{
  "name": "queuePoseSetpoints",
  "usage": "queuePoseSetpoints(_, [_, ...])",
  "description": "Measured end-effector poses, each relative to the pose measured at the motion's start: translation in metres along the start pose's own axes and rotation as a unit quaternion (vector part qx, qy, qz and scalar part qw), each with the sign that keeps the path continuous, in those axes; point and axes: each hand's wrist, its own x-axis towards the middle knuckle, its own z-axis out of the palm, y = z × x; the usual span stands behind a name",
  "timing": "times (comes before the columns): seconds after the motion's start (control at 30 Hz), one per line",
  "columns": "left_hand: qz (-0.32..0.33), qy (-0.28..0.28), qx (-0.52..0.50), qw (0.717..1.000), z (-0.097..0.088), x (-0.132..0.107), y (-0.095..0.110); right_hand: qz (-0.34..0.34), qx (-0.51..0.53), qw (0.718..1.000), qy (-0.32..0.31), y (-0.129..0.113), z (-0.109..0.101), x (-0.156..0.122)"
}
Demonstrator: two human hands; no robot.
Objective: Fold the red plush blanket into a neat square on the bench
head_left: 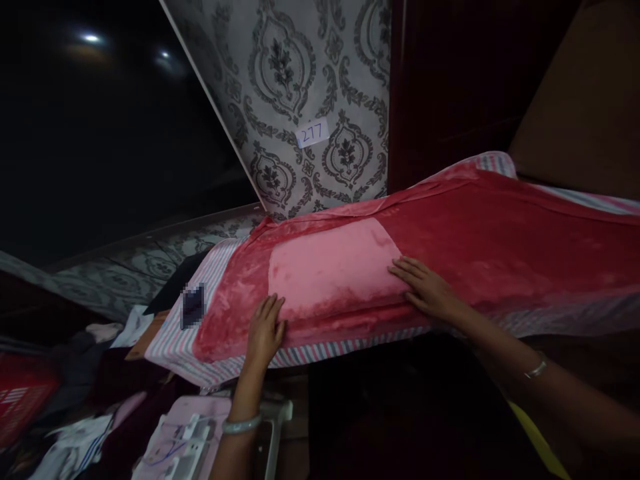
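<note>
A light pink piece of folded cloth lies flat on a red plush blanket. My left hand rests at the near left corner of the pink cloth, palm down with the fingers stretched out. At its right edge, the fingers of my right hand lie extended on the fabric. Neither hand grips anything. Beneath the red blanket, a striped cloth shows along the near edge and at the left end.
A dark pixelated item lies on the striped cloth. Patterned wallpaper bears a "277" label. A large black screen stands left. Below are a pink stool with white devices, piled clothes and a red basket.
</note>
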Motion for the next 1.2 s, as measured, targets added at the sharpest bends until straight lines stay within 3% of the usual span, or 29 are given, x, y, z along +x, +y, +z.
queuePoseSetpoints(0.17, [0.026,-0.05,0.084,0.995,0.0,0.022,0.018,-0.02,-0.075,0.996,-0.041,-0.014,-0.001,0.016])
queuePoseSetpoints(0.3, [0.031,-0.105,0.077,0.991,0.001,0.042,0.028,-0.029,-0.064,0.995,-0.075,-0.026,-0.005,0.037])
queuePoseSetpoints(0.37, [0.012,-0.098,0.052,0.994,-0.003,0.051,0.025,-0.014,-0.036,0.997,-0.074,-0.026,-0.01,0.05])
queuePoseSetpoints(0.47, [-0.014,-0.043,0.034,0.998,-0.01,0.058,0.016,0.015,-0.019,0.999,-0.027,-0.022,-0.016,0.059])
queuePoseSetpoints(0.53, [-0.011,-0.045,0.041,0.998,-0.01,0.054,0.012,0.011,-0.018,1.0,-0.022,-0.019,-0.012,0.055])
queuePoseSetpoints(0.7, [0.006,-0.136,0.056,0.989,0.002,0.034,0.013,-0.013,-0.008,0.997,-0.078,-0.016,0.01,0.027])
queuePoseSetpoints(1.03, [0.003,-0.112,0.049,0.993,0.005,0.03,0.013,0.008,-0.004,1.0,-0.027,-0.004,0.003,0.021])
queuePoseSetpoints(1.2, [0.0,-0.105,-0.006,0.994,0.0,0.025,0.008,0.01,0.023,0.997,-0.073,-0.003,0.001,0.012])
